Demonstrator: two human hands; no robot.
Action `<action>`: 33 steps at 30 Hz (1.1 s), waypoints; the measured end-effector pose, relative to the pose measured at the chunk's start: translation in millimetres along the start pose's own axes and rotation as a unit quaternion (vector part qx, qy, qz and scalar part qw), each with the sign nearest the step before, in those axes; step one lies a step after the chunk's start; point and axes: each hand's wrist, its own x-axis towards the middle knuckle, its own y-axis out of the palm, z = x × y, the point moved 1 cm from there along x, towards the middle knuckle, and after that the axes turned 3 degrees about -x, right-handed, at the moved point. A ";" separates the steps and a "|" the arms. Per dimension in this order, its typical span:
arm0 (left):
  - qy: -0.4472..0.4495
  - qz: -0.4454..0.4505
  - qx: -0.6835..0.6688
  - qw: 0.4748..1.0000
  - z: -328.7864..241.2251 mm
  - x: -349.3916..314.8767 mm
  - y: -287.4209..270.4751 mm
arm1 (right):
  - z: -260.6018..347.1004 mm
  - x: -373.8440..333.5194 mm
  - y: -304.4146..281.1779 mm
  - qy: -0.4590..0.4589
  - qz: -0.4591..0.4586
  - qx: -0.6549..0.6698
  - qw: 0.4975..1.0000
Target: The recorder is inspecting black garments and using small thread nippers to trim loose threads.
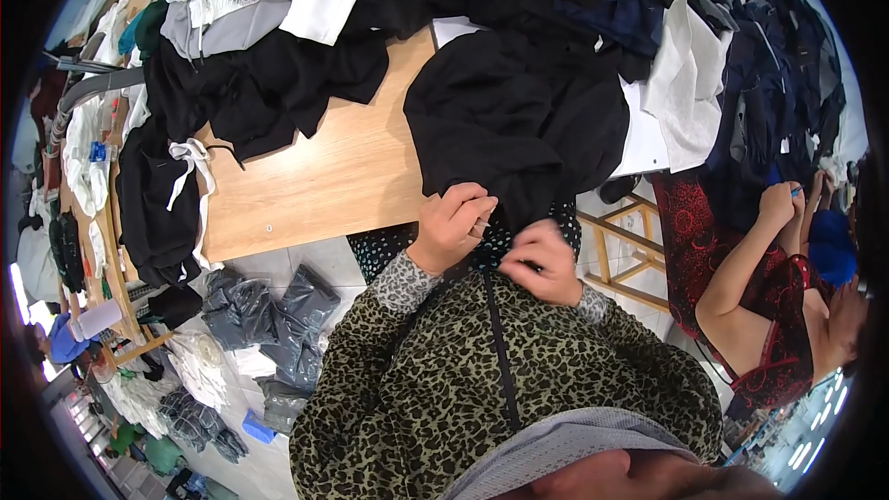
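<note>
A black garment (519,111) lies bunched at the table's front edge, its near part hanging over toward my lap. My left hand (452,227) is closed, pinching the lower edge of this cloth between thumb and fingers. Just to its right and slightly nearer me, my right hand (544,264) is curled closed and partly smeared by motion. Something small and dark shows between its fingers, too unclear to name. The two hands are apart, both in front of my leopard-print jacket (444,352).
Black clothes (269,83) heap along the wooden table's (315,176) far side, with a white-and-grey garment (227,14) on top. A pale cloth (685,83) hangs at the right. Beyond a wooden stool (625,245) a person in red-patterned clothing (769,315) works. Plastic-bagged garments (296,315) lie on the floor at left.
</note>
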 end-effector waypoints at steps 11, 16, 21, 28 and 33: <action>0.016 -0.027 -0.003 0.999 -16.0 4.7 2.8 | 1.8 21.6 7.1 0.289 -0.143 0.571 0.755; 0.034 0.075 -0.024 0.996 -25.4 5.6 9.3 | -4.8 36.5 -6.7 0.292 -0.246 0.522 0.763; -0.171 0.109 -0.233 0.951 -36.6 14.4 -1.0 | -9.4 41.5 -13.4 0.276 -0.270 0.412 0.826; -0.246 0.036 -0.244 0.938 -26.5 42.9 8.6 | 2.7 43.5 -16.0 0.281 -0.239 0.347 0.862; -0.113 0.024 -0.127 0.985 -27.0 40.7 14.3 | 3.2 45.0 -16.5 0.301 -0.213 0.338 0.866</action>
